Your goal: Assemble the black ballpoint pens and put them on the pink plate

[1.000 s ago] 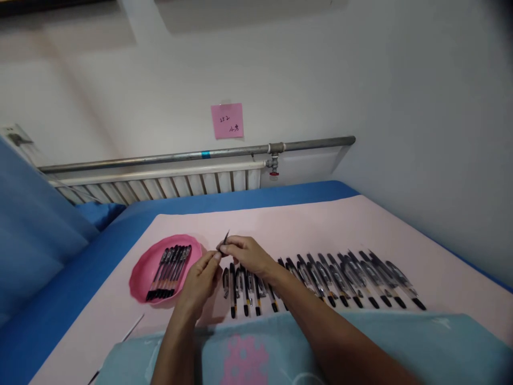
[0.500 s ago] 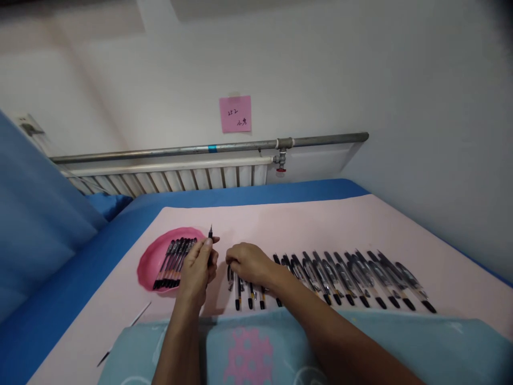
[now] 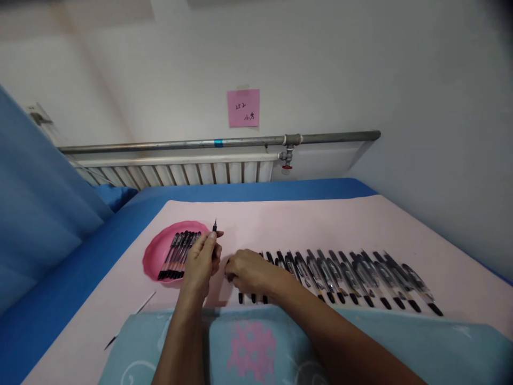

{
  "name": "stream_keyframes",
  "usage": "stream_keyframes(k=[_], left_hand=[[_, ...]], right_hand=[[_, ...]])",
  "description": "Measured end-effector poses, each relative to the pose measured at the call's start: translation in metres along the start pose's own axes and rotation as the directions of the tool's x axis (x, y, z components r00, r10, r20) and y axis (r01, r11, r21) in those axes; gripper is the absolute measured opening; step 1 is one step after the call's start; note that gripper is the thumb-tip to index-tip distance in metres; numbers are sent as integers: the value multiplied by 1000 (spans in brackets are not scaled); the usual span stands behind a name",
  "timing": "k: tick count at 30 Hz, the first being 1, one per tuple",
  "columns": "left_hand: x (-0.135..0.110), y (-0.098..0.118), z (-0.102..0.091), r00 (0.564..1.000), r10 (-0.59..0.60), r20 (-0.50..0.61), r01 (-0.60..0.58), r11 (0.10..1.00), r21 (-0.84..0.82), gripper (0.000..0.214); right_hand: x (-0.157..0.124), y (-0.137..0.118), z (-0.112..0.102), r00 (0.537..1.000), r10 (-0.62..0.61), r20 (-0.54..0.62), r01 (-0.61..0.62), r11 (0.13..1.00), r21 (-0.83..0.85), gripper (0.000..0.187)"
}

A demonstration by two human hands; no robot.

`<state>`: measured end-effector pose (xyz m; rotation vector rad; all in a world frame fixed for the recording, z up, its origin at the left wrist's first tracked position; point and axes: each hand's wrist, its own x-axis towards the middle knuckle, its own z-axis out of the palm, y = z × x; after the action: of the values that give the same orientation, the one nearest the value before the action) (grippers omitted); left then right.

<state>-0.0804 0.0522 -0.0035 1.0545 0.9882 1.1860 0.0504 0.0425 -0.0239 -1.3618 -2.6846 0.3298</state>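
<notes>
The left hand (image 3: 202, 261) is closed in a firm grip around a pen piece (image 3: 215, 225). It is slim and dark, held nearly upright, and only its pointed black tip pokes out above the thumb and forefinger. It sits in the air just past the right rim of the pink dish (image 3: 155, 255), above the pink sheet (image 3: 320, 224). Inside the dish a bundle of black pens (image 3: 180, 252) lies side by side, all slanting the same way.

The right hand (image 3: 247, 271) is palm down at the left end of the row of pens (image 3: 352, 275), fingers curled over the first few. From here I cannot tell whether that grip has closed on one or merely rests on them. The row runs to the right across the sheet, clear barrels with black ends, closely packed and parallel.

Beyond the hands the sheet is open right back to the blue strip of desk (image 3: 248, 190) and the radiator (image 3: 180, 174). On the right the sheet's edge runs close under the wall (image 3: 441, 160). On the left a broad band of blue lies beside the dish. Near the front, a light-blue cloth (image 3: 280, 342) covers the near edge, with a thin white stick (image 3: 145, 301) just to its left.
</notes>
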Motion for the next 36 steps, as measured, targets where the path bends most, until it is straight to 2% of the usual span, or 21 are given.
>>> stream_keyframes(k=[8,17,25,28,30,31,32,34,36], left_hand=[[0,-1,0,1000,19,-8,-19,999,34,41],[-1,1,2,999,36,0,-36,999,33,37],[-2,2,4,999,38,-26,-36,995,94,37],[-1,2,2,1000,17,-18,-15,997,73,37],[0,2,-1,1000,5,-13,-4,998,69,37],[0,3,-2,1000,-1,-10,2,997,74,37],[0,3,-3,1000,-10,-3,10,996,84,37],[-1,4,-3,999,-43,33,39,993,116,39],[-3,5,-2,993,-87,85,72,983,167,40]], right_hand=[[2,-9,5,997,-43,-63,35,993,-114,17],[5,-16,15,987,-73,-141,57,992,-112,22],[11,-16,24,988,-92,-128,74,987,-140,15],[11,-14,23,978,-79,-193,68,996,-65,13],[10,-10,16,961,22,-277,17,991,135,11],[9,-6,11,943,110,-315,-12,955,296,10],[7,-2,4,917,215,-337,-29,877,480,10],[4,7,-11,857,409,-313,3,605,796,9],[1,15,-24,819,506,-272,99,342,935,8]])
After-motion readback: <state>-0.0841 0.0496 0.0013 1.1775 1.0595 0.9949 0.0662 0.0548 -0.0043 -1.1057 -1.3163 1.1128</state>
